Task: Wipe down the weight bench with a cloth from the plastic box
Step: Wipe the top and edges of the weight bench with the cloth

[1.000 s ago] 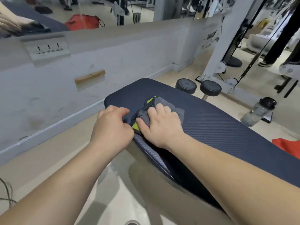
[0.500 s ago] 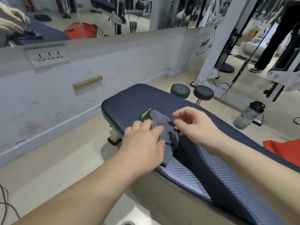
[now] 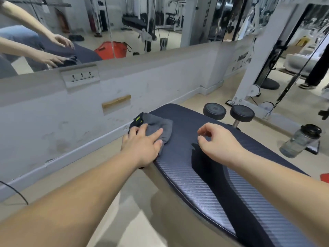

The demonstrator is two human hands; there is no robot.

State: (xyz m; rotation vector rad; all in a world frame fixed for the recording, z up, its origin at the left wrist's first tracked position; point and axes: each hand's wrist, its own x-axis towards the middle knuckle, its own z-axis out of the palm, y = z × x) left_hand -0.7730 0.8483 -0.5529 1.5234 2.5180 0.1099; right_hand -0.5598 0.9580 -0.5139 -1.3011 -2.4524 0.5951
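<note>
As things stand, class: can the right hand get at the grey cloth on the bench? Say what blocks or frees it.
Probably yes. The right hand is empty above the bench, only bare pad between it and the cloth. The left hand covers the cloth's near part; the far part is free.

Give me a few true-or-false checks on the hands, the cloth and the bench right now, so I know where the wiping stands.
1. The left hand presses the cloth onto the bench with spread fingers. True.
2. The right hand grips the cloth. False: it is apart from the cloth, to its right, fingers loosely curled, holding nothing.
3. The cloth lies at the bench's left edge. True.
4. The water bottle stands on the bench. False: it is on the floor, to the right of the bench.
</note>
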